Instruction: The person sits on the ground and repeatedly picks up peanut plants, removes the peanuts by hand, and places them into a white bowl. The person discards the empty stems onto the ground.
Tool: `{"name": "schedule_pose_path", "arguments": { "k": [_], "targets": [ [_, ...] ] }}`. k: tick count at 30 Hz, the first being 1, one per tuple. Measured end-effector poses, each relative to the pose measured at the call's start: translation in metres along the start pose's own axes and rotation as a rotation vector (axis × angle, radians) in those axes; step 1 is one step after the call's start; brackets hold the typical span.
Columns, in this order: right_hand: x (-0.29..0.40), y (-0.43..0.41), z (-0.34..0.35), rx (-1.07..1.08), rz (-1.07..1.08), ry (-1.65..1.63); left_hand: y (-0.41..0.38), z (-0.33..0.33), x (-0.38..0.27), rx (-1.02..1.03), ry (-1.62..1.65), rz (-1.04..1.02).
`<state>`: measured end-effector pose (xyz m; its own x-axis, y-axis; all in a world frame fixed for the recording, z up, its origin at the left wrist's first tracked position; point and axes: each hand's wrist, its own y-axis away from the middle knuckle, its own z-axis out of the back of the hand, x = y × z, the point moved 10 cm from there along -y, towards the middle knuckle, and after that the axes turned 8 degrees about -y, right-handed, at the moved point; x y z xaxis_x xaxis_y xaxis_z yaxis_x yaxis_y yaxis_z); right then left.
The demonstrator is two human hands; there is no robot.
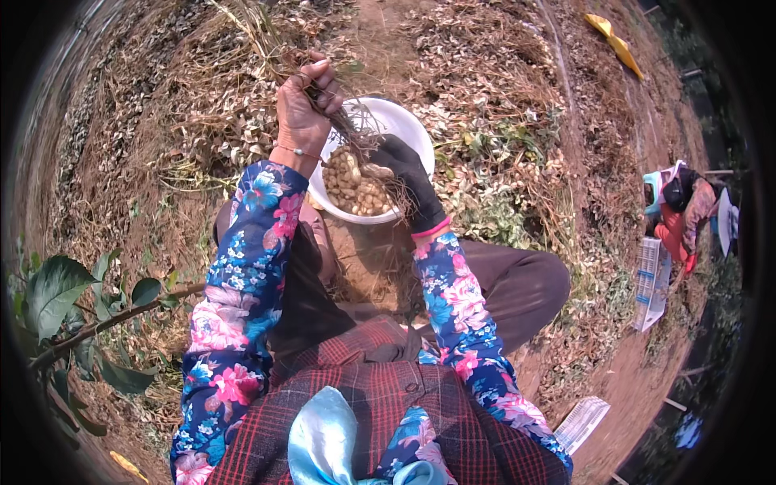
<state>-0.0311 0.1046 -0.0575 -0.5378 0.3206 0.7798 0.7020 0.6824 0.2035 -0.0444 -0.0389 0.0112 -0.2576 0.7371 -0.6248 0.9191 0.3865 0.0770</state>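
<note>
My bare left hand (309, 100) is closed around the stems of a dried peanut plant (267, 42), above the left rim of a white bucket (418, 130). The plant's roots (357, 130) hang down over the opening. Inside lie many loose peanuts in their shells (357, 191). My right hand (406, 173), in a black glove with a pink cuff, is at the bucket's right side among the roots and some peanuts. Its fingertips are partly hidden, so I cannot tell whether it grips any of them. The bucket stands on the soil in front of my crossed legs.
Dried peanut vines (485, 60) cover much of the ground. A leafy branch (91, 330) reaches in from the left. At the far right a person (685, 206) is beside a white plastic crate (652, 285); another crate (582, 424) lies nearer. A yellow object (615, 45) lies at the upper right.
</note>
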Motion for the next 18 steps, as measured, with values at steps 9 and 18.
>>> {"name": "schedule_pose_path", "arguments": {
  "k": [9, 18],
  "targets": [
    [-0.002, 0.004, 0.059, -0.185, 0.198, 0.209, 0.009, 0.016, -0.044, -0.186, -0.155, -0.207],
    [0.055, 0.012, -0.016, -0.034, 0.357, 0.572, 0.008, 0.028, -0.035, -0.362, -0.353, -0.280]
  ]
}}
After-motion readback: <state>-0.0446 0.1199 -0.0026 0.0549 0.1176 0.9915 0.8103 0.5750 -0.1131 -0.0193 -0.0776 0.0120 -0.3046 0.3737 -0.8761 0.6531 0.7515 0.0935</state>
